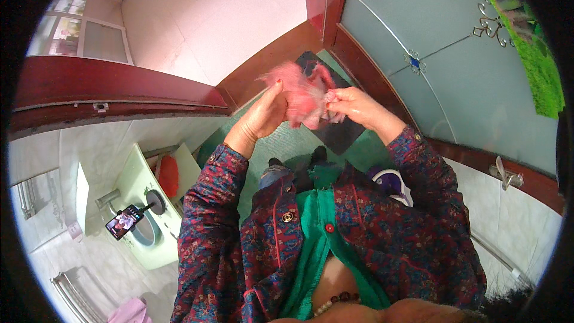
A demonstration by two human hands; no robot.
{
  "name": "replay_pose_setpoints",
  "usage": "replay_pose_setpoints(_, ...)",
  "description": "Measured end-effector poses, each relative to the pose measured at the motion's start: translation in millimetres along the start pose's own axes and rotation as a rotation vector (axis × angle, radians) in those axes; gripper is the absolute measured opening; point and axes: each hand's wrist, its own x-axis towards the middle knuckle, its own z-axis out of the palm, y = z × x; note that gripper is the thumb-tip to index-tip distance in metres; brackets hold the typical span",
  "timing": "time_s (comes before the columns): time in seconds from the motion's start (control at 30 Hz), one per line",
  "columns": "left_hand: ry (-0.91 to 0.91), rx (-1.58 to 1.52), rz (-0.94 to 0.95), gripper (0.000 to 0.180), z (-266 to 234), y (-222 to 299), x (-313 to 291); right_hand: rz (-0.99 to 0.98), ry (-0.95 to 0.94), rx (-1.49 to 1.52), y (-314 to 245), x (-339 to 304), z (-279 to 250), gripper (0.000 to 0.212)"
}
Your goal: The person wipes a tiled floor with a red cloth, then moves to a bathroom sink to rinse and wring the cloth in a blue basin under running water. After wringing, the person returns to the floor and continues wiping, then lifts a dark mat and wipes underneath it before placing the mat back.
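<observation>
So the thing in play is a pink cloth (302,101), bunched up and a bit blurred, held up in the air in front of the body between both hands, over a dark mat (341,136) on the green floor (257,164). Left hand (263,113) has it by the left side, thumb up against the fabric and the other fingers (278,103) mostly tucked behind it, so I can't tell how tightly they're closed. Right hand (359,107) has the paler end pinched, thumb and fingers pretty much closed on it. Both arms are in a dark floral jacket (263,227) with a green top (311,221) under it, and dark shoes (318,154) poke out below the hands. Just beside the right sleeve there's a purple and white thing (391,184), partly hidden, no clue what it is. Further right is a frosted glass door (382,24) with a metal handle (507,176). Over on the left, a pale green table (133,188) has a sink (146,233) in it, with a phone (124,221) on a stand in front and something red (167,176) next to it, and a pink towel (130,312) sits down in the bottom left near a metal rail (70,298)
</observation>
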Motion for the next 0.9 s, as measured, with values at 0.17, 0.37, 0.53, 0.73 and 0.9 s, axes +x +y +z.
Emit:
replay_pose_setpoints(0.17, -0.187, -0.069, 0.387, 0.062, -17, 27, 10, -0.615, 0.197, 0.543, -14, 8, -34, 0.021)
replay_pose_setpoints(0.37, 0.299, 0.583, 0.066, 0.033, -33, 46, 30, -0.423, 0.257, 0.428, -47, 31, -28, 0.019)
replay_pose_setpoints(0.53, 0.240, 0.356, 0.182, 0.022, -96, 66, 43, -0.268, 0.146, -0.037, -42, 54, -33, 0.024)
replay_pose_setpoints(0.73, 0.229, 0.619, 0.124, 0.025, -174, 87, 25, -0.272, 0.428, 0.092, -33, 99, -25, 0.029)
replay_pose_setpoints(0.9, 0.130, 0.897, -0.174, 0.025, -225, 95, 3, 0.055, 0.312, -0.028, -12, 143, 5, 0.033)
